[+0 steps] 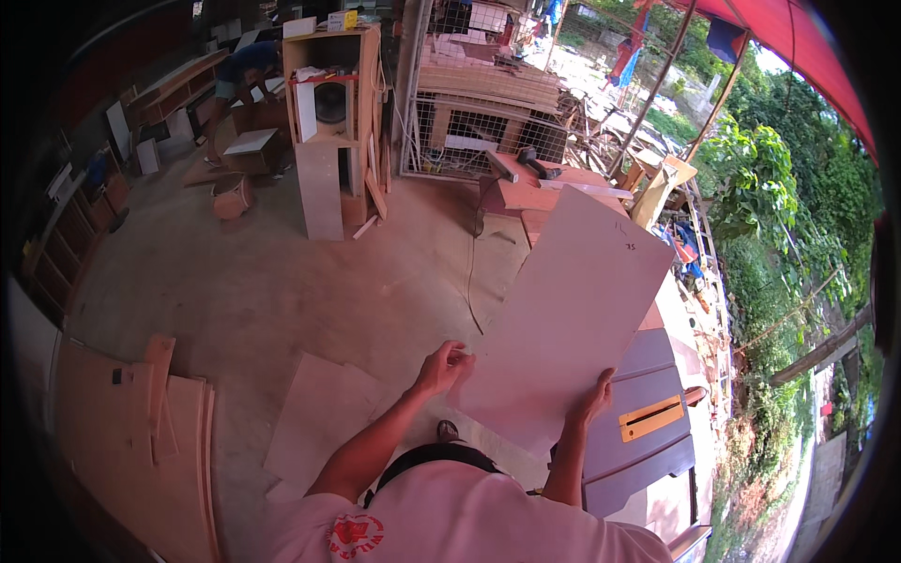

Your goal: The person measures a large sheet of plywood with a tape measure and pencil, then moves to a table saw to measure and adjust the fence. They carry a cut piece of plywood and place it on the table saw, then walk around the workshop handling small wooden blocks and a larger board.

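A large pale rectangular board (572, 310) with small pencil marks near its far end is held up tilted before me. My right hand (590, 398) grips its right edge, thumb on the upper face and the other fingers mostly hidden beneath. Beside its left edge is my left hand (441, 368), fingers loosely bent and apart, not visibly closed on the board. Under the board's right side stands a grey table saw (643, 375) with a yellow slotted insert (651, 418).
Pale panels (314, 418) lie on the floor to my left, near a stack of boards (131, 422). A tall wooden cabinet (366, 122) stands ahead. A power tool (537, 164) sits on a far bench, a cord (471, 281) trails over the floor, and another person (246, 70) bends at far left.
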`<state>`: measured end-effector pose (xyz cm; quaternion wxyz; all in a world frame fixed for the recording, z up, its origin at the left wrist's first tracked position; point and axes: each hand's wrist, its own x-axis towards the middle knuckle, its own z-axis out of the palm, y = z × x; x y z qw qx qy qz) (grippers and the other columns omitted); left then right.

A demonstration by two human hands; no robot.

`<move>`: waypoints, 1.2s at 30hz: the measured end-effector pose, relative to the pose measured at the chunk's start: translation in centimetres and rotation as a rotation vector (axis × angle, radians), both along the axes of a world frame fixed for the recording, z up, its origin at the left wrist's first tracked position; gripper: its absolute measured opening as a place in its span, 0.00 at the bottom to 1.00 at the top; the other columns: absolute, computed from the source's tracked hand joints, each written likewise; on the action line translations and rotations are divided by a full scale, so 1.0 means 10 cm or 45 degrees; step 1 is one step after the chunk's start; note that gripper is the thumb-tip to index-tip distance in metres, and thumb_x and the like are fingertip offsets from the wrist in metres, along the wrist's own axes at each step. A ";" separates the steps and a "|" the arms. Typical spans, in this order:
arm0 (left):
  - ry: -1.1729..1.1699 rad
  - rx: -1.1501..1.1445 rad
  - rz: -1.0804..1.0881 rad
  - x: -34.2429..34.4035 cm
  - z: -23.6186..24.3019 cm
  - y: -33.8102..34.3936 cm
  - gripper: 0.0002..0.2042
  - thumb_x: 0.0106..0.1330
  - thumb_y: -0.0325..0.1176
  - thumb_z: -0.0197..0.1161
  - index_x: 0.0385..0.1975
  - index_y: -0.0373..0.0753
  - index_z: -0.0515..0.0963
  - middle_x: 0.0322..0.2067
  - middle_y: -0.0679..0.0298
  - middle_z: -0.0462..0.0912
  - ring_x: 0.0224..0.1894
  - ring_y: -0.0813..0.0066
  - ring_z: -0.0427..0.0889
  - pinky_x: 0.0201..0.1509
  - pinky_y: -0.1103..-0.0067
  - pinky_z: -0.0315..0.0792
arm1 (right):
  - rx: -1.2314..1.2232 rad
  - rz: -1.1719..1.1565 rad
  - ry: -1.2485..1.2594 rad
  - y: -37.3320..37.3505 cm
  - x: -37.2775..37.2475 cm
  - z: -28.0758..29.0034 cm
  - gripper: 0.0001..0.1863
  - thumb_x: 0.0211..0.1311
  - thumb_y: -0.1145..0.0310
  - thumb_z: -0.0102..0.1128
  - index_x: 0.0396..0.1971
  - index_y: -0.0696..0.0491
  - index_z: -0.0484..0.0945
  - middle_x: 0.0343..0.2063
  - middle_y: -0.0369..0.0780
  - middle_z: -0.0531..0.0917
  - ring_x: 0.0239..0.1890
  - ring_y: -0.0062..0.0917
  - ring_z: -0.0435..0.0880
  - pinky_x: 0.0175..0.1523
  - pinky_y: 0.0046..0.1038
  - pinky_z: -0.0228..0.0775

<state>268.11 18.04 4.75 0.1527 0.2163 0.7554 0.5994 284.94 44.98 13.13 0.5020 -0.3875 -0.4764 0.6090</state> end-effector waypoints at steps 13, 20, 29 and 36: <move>-0.228 -0.121 0.852 -2.88 -0.98 -3.08 0.22 0.68 0.38 0.68 0.56 0.35 0.71 0.39 0.58 0.86 0.37 0.70 0.87 0.44 0.72 0.79 | 1.185 0.361 -0.917 -1.05 -3.76 0.07 0.19 0.61 0.50 0.70 0.30 0.53 0.83 0.27 0.44 0.85 0.30 0.44 0.85 0.36 0.42 0.73; -1.047 -0.090 1.544 -2.46 -2.13 -5.06 0.20 0.68 0.41 0.67 0.53 0.38 0.74 0.34 0.61 0.84 0.27 0.72 0.84 0.24 0.76 0.73 | 1.482 1.035 -1.189 -2.47 -5.81 -0.47 0.22 0.59 0.46 0.70 0.29 0.52 0.81 0.28 0.45 0.86 0.31 0.46 0.86 0.37 0.45 0.76; -1.994 0.395 2.252 -0.99 -2.10 -5.63 0.09 0.73 0.39 0.58 0.38 0.41 0.78 0.28 0.62 0.81 0.22 0.71 0.79 0.20 0.74 0.67 | 1.657 1.493 -1.195 -4.53 -7.73 -0.89 0.22 0.58 0.47 0.72 0.29 0.53 0.82 0.29 0.45 0.87 0.33 0.45 0.87 0.39 0.44 0.77; -1.963 0.443 1.915 -2.71 -2.41 -7.09 0.09 0.74 0.40 0.59 0.43 0.43 0.80 0.35 0.62 0.84 0.29 0.69 0.83 0.23 0.74 0.72 | 1.778 1.489 -1.023 -6.52 -9.19 -0.72 0.22 0.55 0.48 0.75 0.27 0.52 0.80 0.28 0.44 0.86 0.30 0.44 0.87 0.35 0.45 0.77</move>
